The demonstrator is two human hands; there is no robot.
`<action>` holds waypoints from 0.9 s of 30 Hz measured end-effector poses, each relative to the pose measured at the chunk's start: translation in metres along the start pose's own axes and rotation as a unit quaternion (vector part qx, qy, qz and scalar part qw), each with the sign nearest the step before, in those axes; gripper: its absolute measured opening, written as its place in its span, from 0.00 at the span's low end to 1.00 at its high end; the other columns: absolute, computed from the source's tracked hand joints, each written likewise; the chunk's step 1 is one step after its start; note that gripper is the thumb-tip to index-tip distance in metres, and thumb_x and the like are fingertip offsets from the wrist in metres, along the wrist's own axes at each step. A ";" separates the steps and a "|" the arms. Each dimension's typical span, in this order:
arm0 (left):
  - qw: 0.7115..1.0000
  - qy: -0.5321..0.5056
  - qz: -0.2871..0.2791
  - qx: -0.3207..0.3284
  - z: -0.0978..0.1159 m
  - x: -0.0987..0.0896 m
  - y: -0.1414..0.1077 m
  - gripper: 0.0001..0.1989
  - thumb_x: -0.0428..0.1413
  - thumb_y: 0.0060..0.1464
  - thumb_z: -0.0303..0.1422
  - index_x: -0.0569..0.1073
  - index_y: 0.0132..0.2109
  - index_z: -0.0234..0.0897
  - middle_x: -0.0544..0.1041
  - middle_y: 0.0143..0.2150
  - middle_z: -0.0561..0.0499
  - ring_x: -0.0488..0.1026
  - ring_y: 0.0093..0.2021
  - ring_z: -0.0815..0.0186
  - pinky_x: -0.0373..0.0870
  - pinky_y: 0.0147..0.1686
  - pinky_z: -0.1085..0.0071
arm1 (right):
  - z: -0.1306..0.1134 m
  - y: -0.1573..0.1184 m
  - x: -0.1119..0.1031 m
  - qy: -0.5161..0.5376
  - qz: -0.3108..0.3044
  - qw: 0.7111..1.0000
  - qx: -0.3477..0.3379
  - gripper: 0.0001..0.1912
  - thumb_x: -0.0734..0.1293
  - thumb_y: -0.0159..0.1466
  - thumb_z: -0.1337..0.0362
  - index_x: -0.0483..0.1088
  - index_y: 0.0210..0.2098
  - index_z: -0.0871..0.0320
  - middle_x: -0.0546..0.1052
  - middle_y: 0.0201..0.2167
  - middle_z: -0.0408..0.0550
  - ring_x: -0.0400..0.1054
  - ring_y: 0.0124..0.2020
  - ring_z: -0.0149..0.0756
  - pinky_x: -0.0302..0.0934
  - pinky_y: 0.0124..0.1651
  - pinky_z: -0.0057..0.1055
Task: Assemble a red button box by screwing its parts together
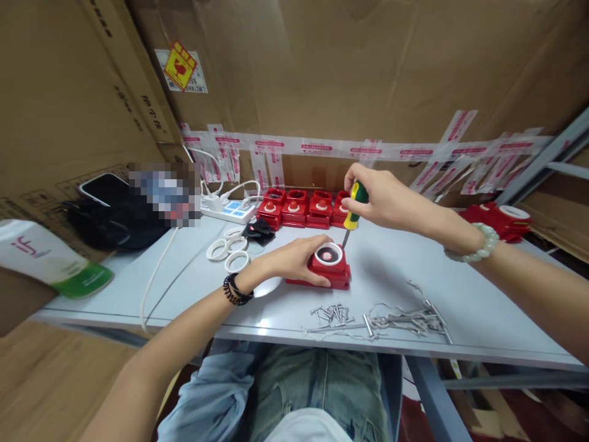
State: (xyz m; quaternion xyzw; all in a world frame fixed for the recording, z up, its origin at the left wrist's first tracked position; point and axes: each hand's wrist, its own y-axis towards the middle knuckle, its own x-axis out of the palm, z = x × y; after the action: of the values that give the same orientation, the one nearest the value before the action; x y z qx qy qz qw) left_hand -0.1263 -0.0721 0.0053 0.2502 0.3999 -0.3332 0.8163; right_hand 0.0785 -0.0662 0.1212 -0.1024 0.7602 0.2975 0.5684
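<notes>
My left hand (307, 261) is closed around a red box-shaped housing (339, 277) that lies on the table. A white ring (328, 253) with a dark round centre sits on top of the housing. My right hand (368, 195) grips a screwdriver (353, 209) with a green and yellow handle from above. The screwdriver's shaft points down at the housing's far right corner; whether the tip sits in a screw is too small to tell. Nearer the front edge are loose screws (335, 314) and a pile of metal T-shaped rods with chains (405, 320).
Several red housings (294, 209) stand in a row at the back, beside a white power strip (230, 210). Loose white rings (237, 262) and a small black pouch (259, 232) lie at left. A bottle (50, 258) is far left; more red parts (492, 221) are at right.
</notes>
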 end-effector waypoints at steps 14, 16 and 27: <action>1.000 0.002 0.001 0.002 -0.001 0.002 0.000 0.31 0.65 0.47 0.46 0.65 0.54 0.40 0.75 0.49 0.46 0.75 0.45 0.56 0.69 0.43 0.64 | -0.004 -0.002 -0.003 0.017 -0.030 0.999 0.013 0.14 0.69 0.52 0.66 0.63 0.37 0.55 0.73 0.30 0.43 0.62 0.28 0.34 0.55 0.32 0.32; 1.000 0.004 0.002 0.002 -0.001 0.001 0.000 0.32 0.65 0.47 0.46 0.64 0.55 0.40 0.75 0.50 0.45 0.75 0.46 0.56 0.69 0.44 0.64 | -0.002 -0.001 -0.001 -0.002 -0.004 1.000 0.016 0.11 0.68 0.56 0.62 0.63 0.35 0.55 0.72 0.27 0.43 0.62 0.28 0.36 0.55 0.32 0.34; 1.000 0.000 0.005 0.003 -0.002 0.001 0.001 0.31 0.66 0.46 0.45 0.65 0.54 0.40 0.75 0.50 0.46 0.74 0.46 0.56 0.69 0.44 0.64 | -0.001 -0.002 -0.001 0.002 0.019 0.999 0.038 0.13 0.68 0.57 0.60 0.62 0.39 0.55 0.70 0.27 0.44 0.64 0.29 0.38 0.56 0.32 0.36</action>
State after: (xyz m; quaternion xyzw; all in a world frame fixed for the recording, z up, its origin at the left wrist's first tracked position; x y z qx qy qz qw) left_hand -0.1262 -0.0710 0.0035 0.2547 0.3978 -0.3306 0.8170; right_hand 0.0790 -0.0686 0.1213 -0.0667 0.7741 0.2787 0.5645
